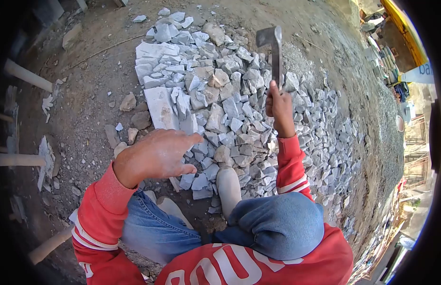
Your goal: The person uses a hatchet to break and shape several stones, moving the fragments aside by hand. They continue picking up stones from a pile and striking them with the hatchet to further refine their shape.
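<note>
1. Right hand (281,108): fingers closed around the lower shaft of a hammer (276,59), thumb along it; the head is raised above the broken stones (232,107).
2. Left hand (156,151): partly open, thumb apart from the curved fingers, nothing visible between them; near the pale slab (159,111).
3. Handling (judged): hammer stiff, head-heavy, best gripped low on the shaft; stones hard, brittle, sharp-edged, perhaps dusty and slippery, best held by their blunt sides.
</note>
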The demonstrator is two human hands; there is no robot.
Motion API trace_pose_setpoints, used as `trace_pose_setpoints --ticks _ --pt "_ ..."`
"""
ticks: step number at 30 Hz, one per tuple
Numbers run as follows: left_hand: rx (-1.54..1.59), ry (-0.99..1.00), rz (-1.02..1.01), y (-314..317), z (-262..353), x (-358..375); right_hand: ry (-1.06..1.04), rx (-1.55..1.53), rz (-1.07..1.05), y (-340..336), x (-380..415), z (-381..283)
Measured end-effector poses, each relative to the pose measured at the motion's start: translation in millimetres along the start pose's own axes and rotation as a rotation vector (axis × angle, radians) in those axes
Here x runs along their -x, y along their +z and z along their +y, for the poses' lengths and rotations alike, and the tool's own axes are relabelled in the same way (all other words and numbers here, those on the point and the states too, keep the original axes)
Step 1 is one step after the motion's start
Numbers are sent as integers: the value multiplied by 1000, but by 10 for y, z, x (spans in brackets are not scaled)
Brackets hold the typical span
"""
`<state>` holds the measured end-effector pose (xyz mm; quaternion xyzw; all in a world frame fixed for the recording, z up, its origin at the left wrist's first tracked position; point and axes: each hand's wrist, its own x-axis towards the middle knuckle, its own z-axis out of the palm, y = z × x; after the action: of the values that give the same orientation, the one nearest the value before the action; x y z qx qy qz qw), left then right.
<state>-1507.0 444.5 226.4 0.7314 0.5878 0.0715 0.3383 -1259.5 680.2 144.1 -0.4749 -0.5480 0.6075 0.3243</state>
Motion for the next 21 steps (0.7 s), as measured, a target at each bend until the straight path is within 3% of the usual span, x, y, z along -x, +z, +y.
trace_pose_setpoints --ticks 3,5,6,7,9,11,12,13,14,17,19,21 --pt "33 18 -37 22 -16 32 -520 -57 147 -11 185 -1156" --pt "39 19 -38 -62 -14 26 -992 -76 176 -10 175 -1745" --pt "61 -18 -73 -103 -19 15 -1189 -106 176 -29 117 -1904" --pt "85 -54 -110 -120 -23 -3 -1183 -102 188 -45 16 -1870" --pt "73 -35 -68 -102 -75 -33 -1540 -208 361 -16 -179 -1641" --pt "60 -22 -1 -88 -87 -45 -1342 -128 397 -103 -548 -370" --pt "46 -23 -12 -93 -81 -57 -976 139 573 -201 -647 710" --pt "28 -25 -20 -112 -70 -57 -582 627 572 -324 -522 1489" --pt "21 -22 -11 -124 -39 -56 -34 752 297 -476 -513 1932" --pt "-12 -38 -24 -129 30 -68 126 433 176 -539 -621 1874" --pt "16 12 49 -81 80 -13 278 19 69 -472 -475 1266" --pt "14 -34 -17 -169 97 4 60 62 174 -392 -400 782"
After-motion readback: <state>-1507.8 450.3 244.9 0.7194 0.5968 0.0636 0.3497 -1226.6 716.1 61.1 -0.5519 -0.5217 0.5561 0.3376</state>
